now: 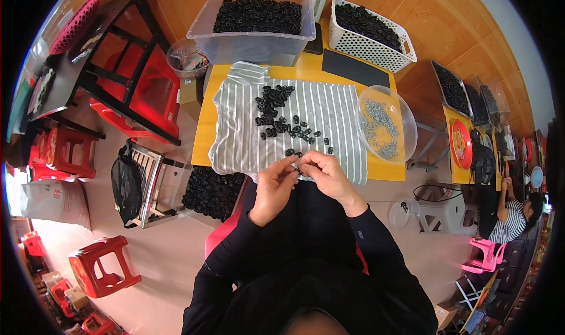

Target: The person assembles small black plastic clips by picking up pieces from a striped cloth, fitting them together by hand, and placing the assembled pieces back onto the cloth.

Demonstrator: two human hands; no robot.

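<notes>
Head view shows the left hand (275, 185) and the right hand (327, 176) meeting at the near edge of the striped cloth (335, 108), thumbs and forefingers pinched narrow around a small black part (298, 171) that the fingertips largely hide. Judging by the loose black pieces (271, 107) lying beyond on the cloth, it should handle as light, stiff and smooth, perhaps a little slippery but hardly fragile. Opposite outer edges look like the best place to take hold, with only a light pinch, leaving the flat faces uncovered.
</notes>
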